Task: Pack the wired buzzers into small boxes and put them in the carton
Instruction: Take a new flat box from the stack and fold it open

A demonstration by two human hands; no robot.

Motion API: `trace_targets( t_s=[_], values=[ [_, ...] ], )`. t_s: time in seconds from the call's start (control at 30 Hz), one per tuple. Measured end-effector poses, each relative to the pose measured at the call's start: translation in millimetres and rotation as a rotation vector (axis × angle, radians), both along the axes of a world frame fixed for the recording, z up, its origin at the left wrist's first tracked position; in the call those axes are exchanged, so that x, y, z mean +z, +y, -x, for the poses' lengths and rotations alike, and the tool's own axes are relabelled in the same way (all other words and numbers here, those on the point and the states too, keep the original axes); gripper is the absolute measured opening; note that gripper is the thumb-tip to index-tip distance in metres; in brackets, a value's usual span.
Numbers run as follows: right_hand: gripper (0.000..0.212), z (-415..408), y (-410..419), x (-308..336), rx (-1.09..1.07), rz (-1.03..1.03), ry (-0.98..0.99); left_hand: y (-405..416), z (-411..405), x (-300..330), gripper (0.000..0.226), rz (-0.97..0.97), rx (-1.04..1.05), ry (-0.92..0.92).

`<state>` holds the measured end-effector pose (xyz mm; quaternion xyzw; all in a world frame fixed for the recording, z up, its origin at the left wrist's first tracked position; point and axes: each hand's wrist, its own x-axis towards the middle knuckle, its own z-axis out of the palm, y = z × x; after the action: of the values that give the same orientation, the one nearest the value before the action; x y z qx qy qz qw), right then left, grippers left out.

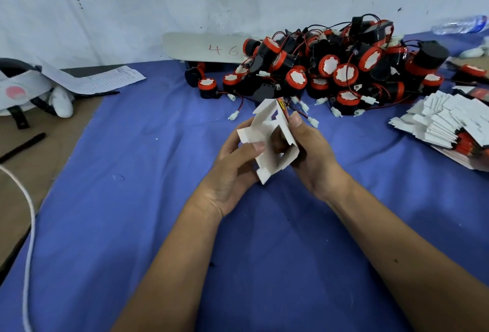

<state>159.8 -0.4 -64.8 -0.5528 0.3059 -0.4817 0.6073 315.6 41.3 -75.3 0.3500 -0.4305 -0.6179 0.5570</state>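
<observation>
both hands hold one small box (270, 141) just above the middle of the frame, over the blue cloth (158, 199). the box is unfolded in part: its white inner side faces the camera, its flaps stand open, and a red printed edge shows at its top. the left hand (232, 170) grips the lower left part of the box, with the thumb pressed on a white flap and the fingers curled behind it. the right hand (309, 151) pinches the right wall of the box, with the thumb on the near side close to the red edge and the fingers behind; how those fingers lie cannot be told.

beyond the hands, in the upper middle and upper right of the frame, lies a pile of buzzers (338, 67), black with red rings and white faces, with red and black wires and white plugs spread toward the hands. a grey board (203, 47) marked "46" leans at the left of the pile. at the right edge lies a stack of flat boxes (449, 122), white side up. at the upper left lie a sheet of paper (103, 80) and a black pen (23, 146). a white cord (29, 225) runs down the left edge. a plastic bottle (460, 24) lies at the upper right.
</observation>
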Motion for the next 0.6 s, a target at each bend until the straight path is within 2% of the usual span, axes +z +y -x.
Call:
trace_targets(
  t_s=[0.1, 0.2, 0.27, 0.33, 0.43, 0.53, 0.6],
  values=[
    [0.05, 3.3, 0.4, -0.2, 0.048, -0.059, -0.023, -0.1, 4.8, -0.6, 0.074, 0.02, 0.06, -0.067],
    [0.09, 1.3, 7.2, 4.9, 0.032, -0.133, 0.038, 1.6, 14.2, -3.8, 0.065, 0.077, 0.051, -0.151],
    [0.095, -1.7, 11.5, 8.5, 0.016, -0.11, 0.037, 1.7, 17.2, -2.5, 0.052, 0.091, 0.084, -0.165],
    [0.094, -3.6, 11.7, 5.7, -0.005, -0.11, 0.032, 0.8, 16.1, 0.0, 0.042, 0.097, 0.129, -0.158],
    [0.063, -6.0, 4.8, -0.1, 0.019, -0.063, 0.04, -2.0, 11.7, 1.9, 0.048, 0.104, 0.236, -0.126],
    [0.042, -5.1, 3.2, -1.2, 0.038, 0.099, 0.148, -4.2, 7.5, 4.2, 0.051, 0.044, 0.36, -0.103],
    [0.063, -2.8, 1.3, -4.9, 0.071, 0.184, 0.238, -5.7, 4.1, 4.1, 0.052, 0.019, 0.42, -0.091]
  ],
)
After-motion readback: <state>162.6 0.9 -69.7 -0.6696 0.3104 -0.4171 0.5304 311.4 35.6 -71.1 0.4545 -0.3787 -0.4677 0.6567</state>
